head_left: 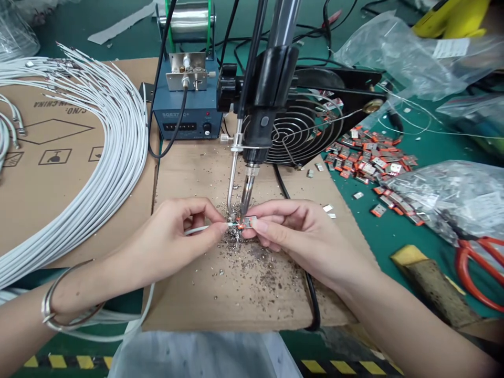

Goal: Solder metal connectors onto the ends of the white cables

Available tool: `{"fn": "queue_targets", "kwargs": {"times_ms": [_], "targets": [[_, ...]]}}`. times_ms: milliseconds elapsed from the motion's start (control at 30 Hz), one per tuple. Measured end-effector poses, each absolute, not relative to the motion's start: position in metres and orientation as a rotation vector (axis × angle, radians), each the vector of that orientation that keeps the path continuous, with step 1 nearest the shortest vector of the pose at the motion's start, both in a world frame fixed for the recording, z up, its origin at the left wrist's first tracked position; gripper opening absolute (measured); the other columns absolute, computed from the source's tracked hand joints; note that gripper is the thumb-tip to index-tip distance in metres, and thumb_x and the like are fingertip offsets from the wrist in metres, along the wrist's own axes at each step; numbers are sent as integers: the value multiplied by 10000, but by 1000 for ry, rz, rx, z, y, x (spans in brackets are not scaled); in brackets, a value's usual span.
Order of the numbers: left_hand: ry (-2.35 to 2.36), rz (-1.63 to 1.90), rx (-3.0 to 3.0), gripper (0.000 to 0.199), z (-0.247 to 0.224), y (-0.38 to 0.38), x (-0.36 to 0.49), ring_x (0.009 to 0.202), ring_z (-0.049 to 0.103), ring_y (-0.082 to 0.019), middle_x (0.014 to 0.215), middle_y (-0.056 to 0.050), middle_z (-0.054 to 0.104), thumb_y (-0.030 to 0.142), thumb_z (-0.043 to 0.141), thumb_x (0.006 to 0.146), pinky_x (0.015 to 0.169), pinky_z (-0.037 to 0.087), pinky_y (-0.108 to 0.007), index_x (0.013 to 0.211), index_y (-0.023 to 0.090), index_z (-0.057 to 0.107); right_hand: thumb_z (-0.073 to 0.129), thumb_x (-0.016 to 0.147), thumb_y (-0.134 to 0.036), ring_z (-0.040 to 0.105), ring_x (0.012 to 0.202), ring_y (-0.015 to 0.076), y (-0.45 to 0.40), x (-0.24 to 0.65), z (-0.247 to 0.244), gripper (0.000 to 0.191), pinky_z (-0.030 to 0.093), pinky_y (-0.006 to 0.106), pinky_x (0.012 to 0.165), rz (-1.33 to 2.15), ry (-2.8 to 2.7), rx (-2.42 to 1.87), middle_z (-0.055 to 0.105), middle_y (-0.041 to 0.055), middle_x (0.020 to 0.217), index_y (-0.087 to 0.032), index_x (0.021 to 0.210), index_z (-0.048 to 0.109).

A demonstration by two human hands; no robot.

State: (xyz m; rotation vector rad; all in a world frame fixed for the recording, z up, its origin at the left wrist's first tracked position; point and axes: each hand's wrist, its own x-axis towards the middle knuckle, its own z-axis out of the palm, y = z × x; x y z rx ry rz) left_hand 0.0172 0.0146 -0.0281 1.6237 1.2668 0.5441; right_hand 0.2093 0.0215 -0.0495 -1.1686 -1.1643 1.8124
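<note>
My left hand pinches the end of a white cable between thumb and fingertips. Between the thumb and fingers of my right hand is a small USB connector with an orange insert. The cable's end meets the connector's orange side, right under the tip of a mounted soldering iron. A thin metal solder feed tube comes down beside the iron's tip. Whether the wires are joined to the connector is too small to tell.
A blue solder feeder with a solder spool stands behind. A round fan sits behind the iron. Many white cables lie left. Loose USB connectors, red-handled scissors and plastic bags lie right. Solder scraps dot the cardboard.
</note>
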Motion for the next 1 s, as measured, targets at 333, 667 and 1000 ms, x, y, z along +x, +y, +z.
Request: {"fn": "queue_targets", "kwargs": {"times_ms": [333,667,1000], "targets": [[1318,479,1634,133,-23,16,19,516,430,-77,563,35,547,235,560,785,476,337,-183,725,150,643,705,670,-173,607,518,57,22,208,-48,66,429,120,435,1836,-1131,-1175,709,-6,628,-190,732,687],[1266,543,1659,118,-28,13,17,484,397,-65,531,54,500,229,557,798,447,321,-167,744,172,644,727,662,-183,640,553,55,22,210,-48,69,457,91,475,1895,-1055,-1155,712,-1,625,-188,727,702],[1284,526,1614,125,-26,16,20,502,415,-64,544,45,530,230,575,779,462,332,-171,709,151,642,737,654,-189,655,573,55,23,209,-49,78,483,82,518,1921,-1019,-1119,716,-8,633,-191,722,698]]}}
